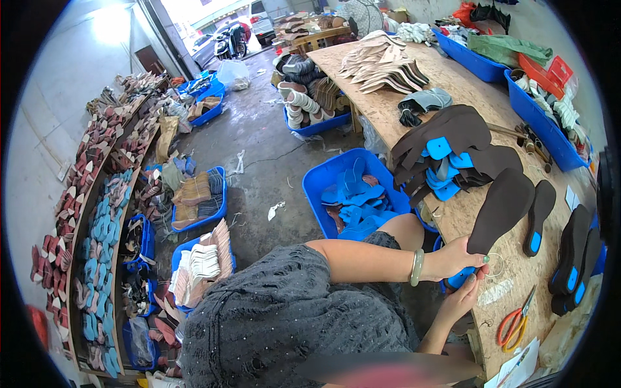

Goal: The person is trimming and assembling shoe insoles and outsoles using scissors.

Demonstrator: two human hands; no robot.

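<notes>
A dark brown insole [501, 210] stands tilted over the table's near edge, with my left hand [451, 258] closed round its narrower part. A blue patch [460, 278] shows at its lower end, below that hand. Close beneath, my right hand [460, 301] has its fingers closed at the same end, fingertips near the left thumb. Part of its grip is hidden. A green bangle [417, 268] circles my left wrist. Beside the held insole lies another brown insole [539, 216] with a blue heel patch. Scissors [515, 325] with red and orange handles rest nearby.
Stacked brown insoles [569, 258] lie at the table's right. A brown pile [453, 132] with blue pieces [438, 149] lies farther back. A blue bin [352, 194] of blue pieces stands on the floor. Shelves [97, 226] line the left wall. Blue tubs [550, 123] edge the table.
</notes>
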